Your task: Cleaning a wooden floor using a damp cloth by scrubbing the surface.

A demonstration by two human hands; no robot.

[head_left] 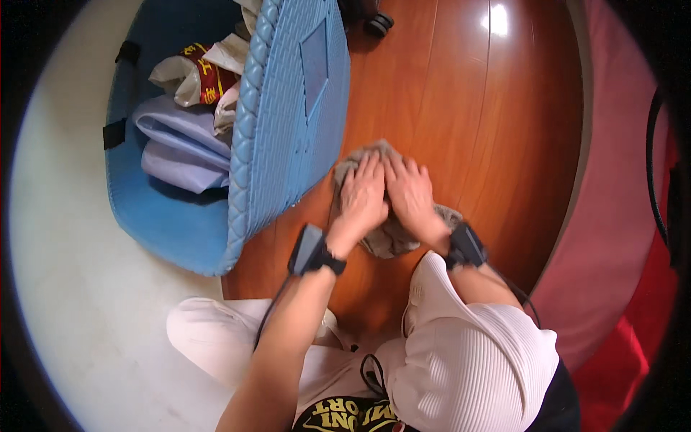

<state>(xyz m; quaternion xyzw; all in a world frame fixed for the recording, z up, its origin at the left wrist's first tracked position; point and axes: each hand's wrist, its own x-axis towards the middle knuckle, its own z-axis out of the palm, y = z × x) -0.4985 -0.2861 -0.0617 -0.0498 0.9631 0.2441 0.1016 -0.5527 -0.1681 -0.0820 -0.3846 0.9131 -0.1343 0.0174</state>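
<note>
A crumpled grey-brown cloth point(392, 237) lies on the reddish-brown wooden floor point(461, 101) in front of me. My left hand point(363, 193) presses flat on it, fingers stretched forward. Beside it, my right hand point(410, 191) also lies flat on the cloth, its fingers pointing away from me. The two hands are side by side, close at the index fingers. Parts of the cloth show past the fingertips, left of the left hand and below both palms; the rest is hidden beneath them.
Close on the left stands a blue woven-pattern basket point(317, 108), holding lavender fabric point(180, 147) and crumpled bags point(205, 75). A white wall point(57, 216) runs along the left. Pink fabric point(612, 180) hangs at the right. A small black wheel point(378, 26) is at the far end.
</note>
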